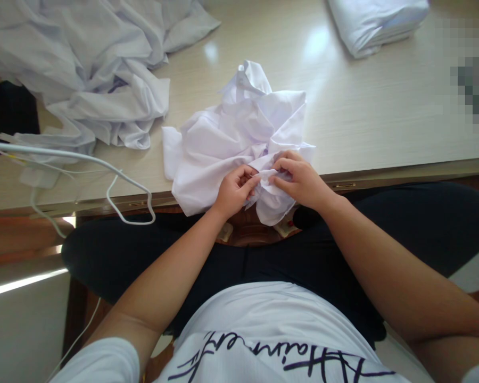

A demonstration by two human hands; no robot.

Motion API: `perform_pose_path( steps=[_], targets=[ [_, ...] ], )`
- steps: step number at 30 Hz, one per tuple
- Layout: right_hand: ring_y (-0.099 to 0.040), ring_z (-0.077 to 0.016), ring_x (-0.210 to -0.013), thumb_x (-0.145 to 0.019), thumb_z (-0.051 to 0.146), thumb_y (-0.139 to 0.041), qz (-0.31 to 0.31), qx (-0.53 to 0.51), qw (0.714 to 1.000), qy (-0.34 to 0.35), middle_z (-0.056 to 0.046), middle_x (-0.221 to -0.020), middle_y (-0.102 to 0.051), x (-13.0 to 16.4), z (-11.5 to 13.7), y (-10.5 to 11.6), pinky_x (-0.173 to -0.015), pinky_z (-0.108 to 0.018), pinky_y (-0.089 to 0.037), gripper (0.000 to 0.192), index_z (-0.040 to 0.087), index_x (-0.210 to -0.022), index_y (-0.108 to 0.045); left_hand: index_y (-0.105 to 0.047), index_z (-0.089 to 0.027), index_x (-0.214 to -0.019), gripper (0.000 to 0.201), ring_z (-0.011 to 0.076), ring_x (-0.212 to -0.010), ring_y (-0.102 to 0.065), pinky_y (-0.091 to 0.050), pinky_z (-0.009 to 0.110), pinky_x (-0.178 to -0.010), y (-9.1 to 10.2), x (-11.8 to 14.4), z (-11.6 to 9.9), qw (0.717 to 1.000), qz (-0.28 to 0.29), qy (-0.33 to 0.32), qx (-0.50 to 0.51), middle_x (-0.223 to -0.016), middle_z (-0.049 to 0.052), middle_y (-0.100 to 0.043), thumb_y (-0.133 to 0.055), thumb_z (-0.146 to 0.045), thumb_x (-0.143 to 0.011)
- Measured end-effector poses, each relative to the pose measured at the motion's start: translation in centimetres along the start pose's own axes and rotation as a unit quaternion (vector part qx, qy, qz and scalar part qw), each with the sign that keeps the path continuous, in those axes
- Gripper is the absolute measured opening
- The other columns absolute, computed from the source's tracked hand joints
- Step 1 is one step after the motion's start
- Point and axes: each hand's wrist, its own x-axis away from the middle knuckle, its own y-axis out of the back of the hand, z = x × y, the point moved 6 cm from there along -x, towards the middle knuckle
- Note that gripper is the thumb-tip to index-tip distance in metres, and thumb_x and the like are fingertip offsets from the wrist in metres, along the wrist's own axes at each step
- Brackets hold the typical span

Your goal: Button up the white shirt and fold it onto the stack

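A crumpled white shirt with a collar lies at the table's front edge, part of it hanging over. My left hand pinches a fold of the shirt between thumb and fingers. Just to the right, my right hand grips the same area, its thumb and fingers closed on the fabric. Only a short stretch of cloth separates the two hands. Whether a button or a seam lies between the fingertips is too small to tell.
More white cloth lies heaped at the left of the table. A folded white stack sits at the back right. White cables loop over the left front edge, near a black object. A blurred patch is at far right.
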Motion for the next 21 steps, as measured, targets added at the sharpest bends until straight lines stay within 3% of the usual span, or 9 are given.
perform_pose_path(
  steps=[6, 17, 21],
  targets=[
    [-0.053, -0.0229, -0.093, -0.088, 0.034, -0.065, -0.003, -0.031, 1.000, -0.004, -0.006, -0.097, -0.058, 0.04, 0.04, 0.38, -0.083, -0.039, -0.045, 0.012, 0.022, -0.087, -0.064, -0.057, -0.020, -0.087, 0.034, 0.0093, -0.048, -0.051, -0.042, 0.022, -0.044, -0.05, -0.10, -0.21, 1.000, 0.010, 0.003, 0.028, -0.059, -0.004, -0.055, -0.070, -0.051, -0.086],
    [-0.050, -0.0188, -0.087, -0.083, 0.019, -0.059, 0.010, -0.081, 0.997, -0.008, -0.003, -0.089, -0.052, -0.21, 0.60, 0.14, -0.080, -0.034, -0.039, 0.008, 0.019, -0.076, -0.056, -0.052, -0.018, -0.086, 0.032, 0.0082, -0.051, -0.050, -0.041, 0.020, -0.049, -0.33, 0.03, -0.45, 0.998, 0.054, 0.003, 0.041, -0.060, -0.004, -0.053, -0.064, -0.047, -0.091],
    [-0.048, -0.0186, -0.087, -0.083, 0.018, -0.058, 0.007, -0.091, 0.996, -0.010, -0.003, -0.090, -0.052, -0.23, 0.67, 0.12, -0.081, -0.033, -0.038, 0.008, 0.019, -0.076, -0.055, -0.051, -0.018, -0.086, 0.031, 0.0074, -0.050, -0.049, -0.039, 0.018, -0.048, -0.33, 0.04, -0.54, 0.998, 0.046, 0.006, 0.041, -0.060, -0.004, -0.053, -0.063, -0.046, -0.092]
  ],
)
